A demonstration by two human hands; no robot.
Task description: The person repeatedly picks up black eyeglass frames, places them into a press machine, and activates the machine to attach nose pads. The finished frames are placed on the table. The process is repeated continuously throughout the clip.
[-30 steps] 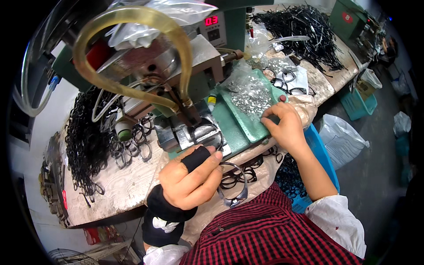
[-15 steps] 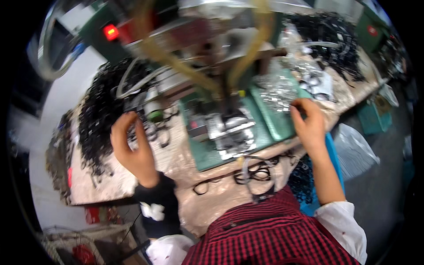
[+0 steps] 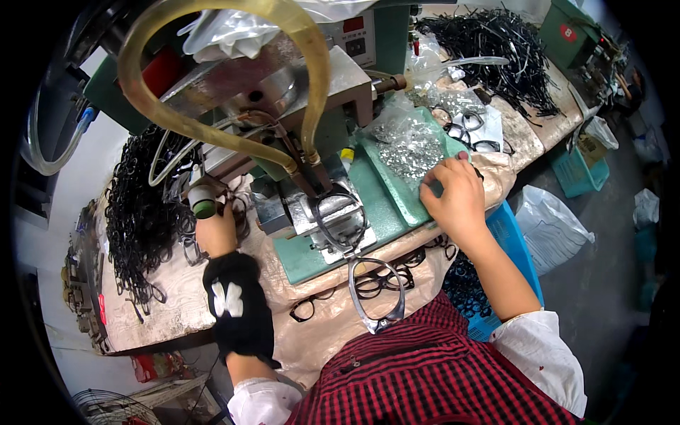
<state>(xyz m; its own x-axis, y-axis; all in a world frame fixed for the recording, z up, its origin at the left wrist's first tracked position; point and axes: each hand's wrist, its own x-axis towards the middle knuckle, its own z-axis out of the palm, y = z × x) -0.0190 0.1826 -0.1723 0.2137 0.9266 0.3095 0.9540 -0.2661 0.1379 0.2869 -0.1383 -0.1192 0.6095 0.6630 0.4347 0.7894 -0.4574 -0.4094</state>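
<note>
An eyeglass frame (image 3: 355, 302) sits in the machine, one rim on the metal fixture (image 3: 333, 230) under the two-pronged head (image 3: 312, 180) and the other hanging off its front. At the machine's left side, my left hand (image 3: 216, 232) reaches up beside a pale cylinder with a green end (image 3: 202, 201); its fingers are mostly hidden there. My right hand (image 3: 457, 198) rests at the right edge of a green tray (image 3: 400, 200), which holds many small shiny metal pieces (image 3: 411, 152). Its fingers are curled, and what lies in them is too small or hidden to name.
Black eyeglass parts are heaped at the left (image 3: 138, 219) and far right (image 3: 496, 53). More glasses frames (image 3: 382, 282) lie along the front of the bench. A blue basket (image 3: 520, 244) of dark parts stands at lower right. A yellowish hose (image 3: 127, 64) loops over the machine.
My left hand has gone from open fingers beside the black heap to the pale cylinder. The right hand stays by the tray, its fingers now more curled. The head view has shifted.
</note>
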